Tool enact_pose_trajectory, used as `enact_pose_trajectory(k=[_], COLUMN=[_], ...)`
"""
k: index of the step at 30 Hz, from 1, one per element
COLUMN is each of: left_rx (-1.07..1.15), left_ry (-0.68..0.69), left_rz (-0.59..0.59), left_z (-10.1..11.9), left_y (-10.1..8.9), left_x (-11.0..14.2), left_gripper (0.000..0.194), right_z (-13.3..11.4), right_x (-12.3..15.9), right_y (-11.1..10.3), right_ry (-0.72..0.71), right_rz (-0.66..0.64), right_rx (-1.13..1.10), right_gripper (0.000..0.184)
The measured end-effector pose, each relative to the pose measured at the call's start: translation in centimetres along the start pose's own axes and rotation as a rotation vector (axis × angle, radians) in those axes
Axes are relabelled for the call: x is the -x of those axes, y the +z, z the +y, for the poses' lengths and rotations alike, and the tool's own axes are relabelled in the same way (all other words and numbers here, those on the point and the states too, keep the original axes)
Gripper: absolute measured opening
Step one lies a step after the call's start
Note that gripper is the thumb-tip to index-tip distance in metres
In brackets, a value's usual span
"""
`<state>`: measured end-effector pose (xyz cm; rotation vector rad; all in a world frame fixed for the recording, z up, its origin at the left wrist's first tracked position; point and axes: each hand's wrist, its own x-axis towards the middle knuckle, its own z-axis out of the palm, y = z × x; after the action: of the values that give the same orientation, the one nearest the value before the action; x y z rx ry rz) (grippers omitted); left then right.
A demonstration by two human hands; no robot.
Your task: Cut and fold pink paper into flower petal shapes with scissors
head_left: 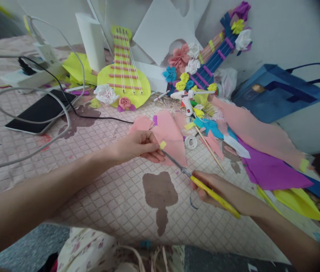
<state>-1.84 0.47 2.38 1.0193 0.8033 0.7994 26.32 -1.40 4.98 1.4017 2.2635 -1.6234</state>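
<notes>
Between the thumb and fingers of my left hand (145, 145) is a small piece of yellow paper (163, 144). My right hand (209, 187) grips scissors (215, 195) with yellow handles, and their blades point up and left to the yellow piece. Whether the blades touch it I cannot tell. Pink paper (171, 138) lies on the table just behind my left hand. A white tape roll (190, 142) and a thin wooden stick (209, 149) rest to the right of it.
A yellow paper guitar (124, 75) and a blue one (208, 70) with paper flowers lean at the back. Nearby lies a white glue gun (187, 100). Purple paper (270, 166) and a blue bag (281, 92) are right; a phone (41, 111) and cables are left.
</notes>
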Motion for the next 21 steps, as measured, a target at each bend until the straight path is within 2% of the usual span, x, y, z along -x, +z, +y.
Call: enact_pose_trajectory(k=[9, 21], left_rx=[-0.005, -0.017], left_ry=[-0.005, -0.02], left_rz=[0.002, -0.001], left_z=[0.1, 0.2], left_y=[0.0, 0.0], left_x=[0.1, 0.2], left_gripper=[0.021, 0.022], right_z=[-1.1, -0.3], right_x=[0.1, -0.1], right_y=[-0.1, 0.2], right_ry=[0.078, 0.059], right_rz=[-0.031, -0.012], right_rx=[0.01, 0.054], right_gripper=[0.017, 0.018])
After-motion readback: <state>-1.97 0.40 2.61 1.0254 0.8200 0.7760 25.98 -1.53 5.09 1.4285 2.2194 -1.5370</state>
